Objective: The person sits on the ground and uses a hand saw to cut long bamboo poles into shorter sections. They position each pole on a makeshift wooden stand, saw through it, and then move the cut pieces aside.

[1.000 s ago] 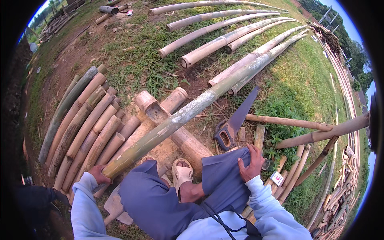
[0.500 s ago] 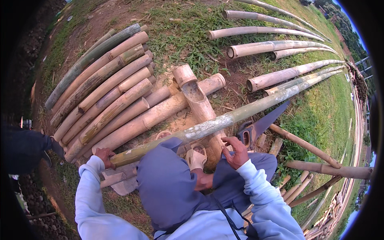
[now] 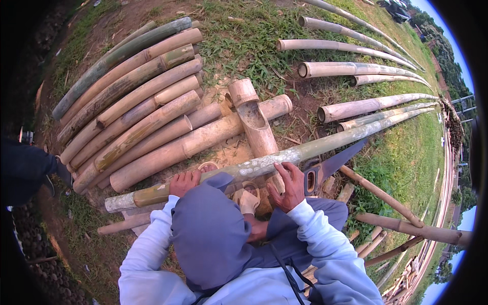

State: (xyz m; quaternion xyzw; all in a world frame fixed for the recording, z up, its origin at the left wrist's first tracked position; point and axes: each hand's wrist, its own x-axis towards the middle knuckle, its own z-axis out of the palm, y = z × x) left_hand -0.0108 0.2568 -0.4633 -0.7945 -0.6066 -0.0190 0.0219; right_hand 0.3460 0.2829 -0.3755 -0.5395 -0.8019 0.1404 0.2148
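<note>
A long green-grey bamboo pole lies across my lap and over a short notched bamboo block. My left hand grips the pole near its cut left end. My right hand is closed over the pole farther right, just beside a hand saw that lies on the ground with its blade pointing away to the right. My knees in blue-grey trousers and a sandalled foot sit under the pole.
A stack of cut bamboo lengths lies side by side at the left. Longer poles fan out on the grass at the upper right, with thin sticks at the right. A dark-clothed person is at the left edge.
My right hand has left the saw's side and closed on the pole. The pole has shifted toward me across my lap, and my view has turned left toward the stack.
</note>
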